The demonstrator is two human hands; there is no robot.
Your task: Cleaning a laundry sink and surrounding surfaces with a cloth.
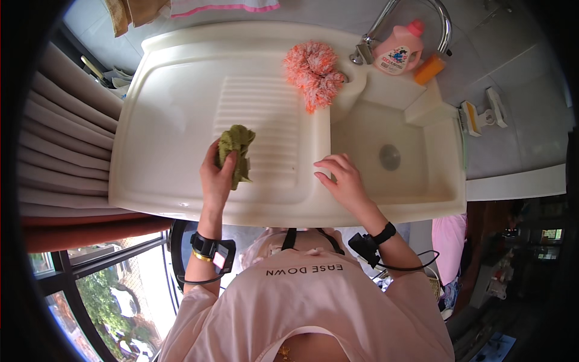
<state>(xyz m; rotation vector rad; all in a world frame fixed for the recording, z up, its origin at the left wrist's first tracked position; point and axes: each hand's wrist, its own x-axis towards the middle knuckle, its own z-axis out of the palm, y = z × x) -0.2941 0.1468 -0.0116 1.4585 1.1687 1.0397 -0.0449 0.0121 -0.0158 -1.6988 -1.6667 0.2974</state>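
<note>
My left hand (218, 172) grips a bunched olive-green cloth (236, 154), thumb on the near side. Hand and cloth are over the left part of the ribbed washboard area (267, 135) of a cream laundry sink counter (163, 149). My right hand (341, 176) holds nothing. Its fingers are apart and slightly curled, over the rim between the washboard and the sink basin (380, 131). A fluffy orange-and-white duster head (316, 72) lies at the back, beside the basin's corner.
Behind the basin stand a chrome faucet (362, 52), a pink detergent bottle (398, 52) and an orange block (429, 69). Brushes (481, 113) hang on the right wall. A grey curtain (68, 135) borders the counter's left side. Inside the basin is a round drain (389, 157).
</note>
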